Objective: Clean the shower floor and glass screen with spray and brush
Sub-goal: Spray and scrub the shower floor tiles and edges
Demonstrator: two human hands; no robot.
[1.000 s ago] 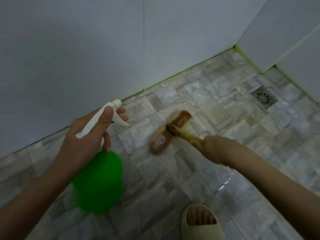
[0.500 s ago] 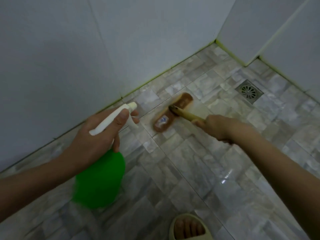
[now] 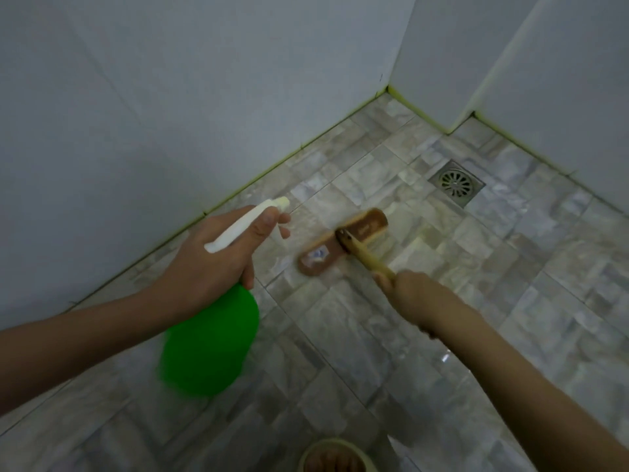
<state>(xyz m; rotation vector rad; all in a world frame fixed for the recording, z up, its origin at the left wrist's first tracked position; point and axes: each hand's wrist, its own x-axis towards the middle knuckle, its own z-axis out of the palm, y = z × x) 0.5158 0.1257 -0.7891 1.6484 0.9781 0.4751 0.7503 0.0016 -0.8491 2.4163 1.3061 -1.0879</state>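
My left hand wraps the neck of the green spray bottle, thumb along its white head, nozzle toward the wall. My right hand grips the brush by its handle; the brown head lies flat on the tiled floor, between bottle and drain.

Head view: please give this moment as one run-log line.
left hand: holds spray bottle | right hand: holds brush handle | brush head: on floor | drain: beyond brush
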